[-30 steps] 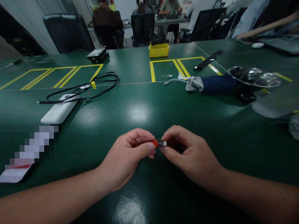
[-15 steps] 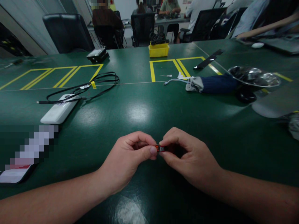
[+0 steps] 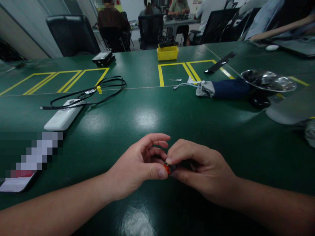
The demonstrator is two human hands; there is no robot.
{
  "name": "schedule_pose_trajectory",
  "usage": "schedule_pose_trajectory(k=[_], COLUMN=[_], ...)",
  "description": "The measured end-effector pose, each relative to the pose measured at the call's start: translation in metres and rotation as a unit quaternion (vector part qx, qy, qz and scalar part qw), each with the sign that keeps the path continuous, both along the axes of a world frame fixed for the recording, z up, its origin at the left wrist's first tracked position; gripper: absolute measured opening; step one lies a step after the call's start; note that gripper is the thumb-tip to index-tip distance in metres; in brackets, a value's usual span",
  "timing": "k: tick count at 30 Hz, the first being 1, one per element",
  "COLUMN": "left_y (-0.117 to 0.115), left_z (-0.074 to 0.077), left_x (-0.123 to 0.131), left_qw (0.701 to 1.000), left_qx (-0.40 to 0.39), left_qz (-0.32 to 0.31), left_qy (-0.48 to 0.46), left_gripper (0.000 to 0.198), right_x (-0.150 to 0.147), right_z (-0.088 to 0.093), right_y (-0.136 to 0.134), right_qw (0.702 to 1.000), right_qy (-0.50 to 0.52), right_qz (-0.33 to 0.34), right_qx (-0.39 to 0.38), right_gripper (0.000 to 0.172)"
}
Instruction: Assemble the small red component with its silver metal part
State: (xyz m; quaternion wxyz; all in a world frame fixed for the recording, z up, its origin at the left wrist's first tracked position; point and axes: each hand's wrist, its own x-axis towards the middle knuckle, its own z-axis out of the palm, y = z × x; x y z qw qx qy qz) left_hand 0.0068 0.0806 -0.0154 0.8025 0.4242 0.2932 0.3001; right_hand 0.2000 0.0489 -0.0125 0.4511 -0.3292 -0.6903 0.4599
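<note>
A small orange-red and black piece (image 3: 167,168) is held between my two hands above the green table; its kind is too small to make out. My right hand (image 3: 200,167) pinches its dark end between thumb and forefinger. On the other side, my left hand (image 3: 140,167) has its thumb against the orange-red part. The left forefinger and another finger are lifted away from the piece, while the lower fingers curl behind it. Fingers of both hands hide part of the piece.
At the left lie a white power bank (image 3: 62,118), a looped black cable (image 3: 110,78) and a phone (image 3: 19,182). To the right are a navy pouch (image 3: 228,89) and a shiny metal bowl (image 3: 268,80). A yellow bin (image 3: 167,53) stands farther back. Several people sit beyond.
My left forefinger has lifted off the piece and its fingers have spread. The piece has tilted and come slightly lower, and my right hand has shifted a little with it.
</note>
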Motion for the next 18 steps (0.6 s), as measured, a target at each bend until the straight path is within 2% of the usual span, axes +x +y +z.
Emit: schedule_pose_trajectory(k=[5,12,18], left_y=[0.0011,-0.0007,-0.0055], left_z=[-0.0006,0.0025,0.0022], left_x=[-0.0002,0.0020,0.0031], left_qw=[1.000,0.998,0.995], left_qx=[-0.002,0.026,0.047], left_qz=[-0.020,0.029,0.057], left_qy=[0.006,0.055,0.072], left_gripper=[0.063,0.039,0.026], right_x=[-0.0001,-0.0010,-0.0031], right_z=[0.0045,-0.0007,-0.0028], right_y=[0.0001,-0.0010,-0.0012], right_qw=[1.000,0.997,0.991], right_qy=[0.006,-0.042,-0.088], right_qz=[0.010,-0.049,-0.090], right_qx=[0.020,0.042,0.042], right_gripper=[0.018,0.023,0.021])
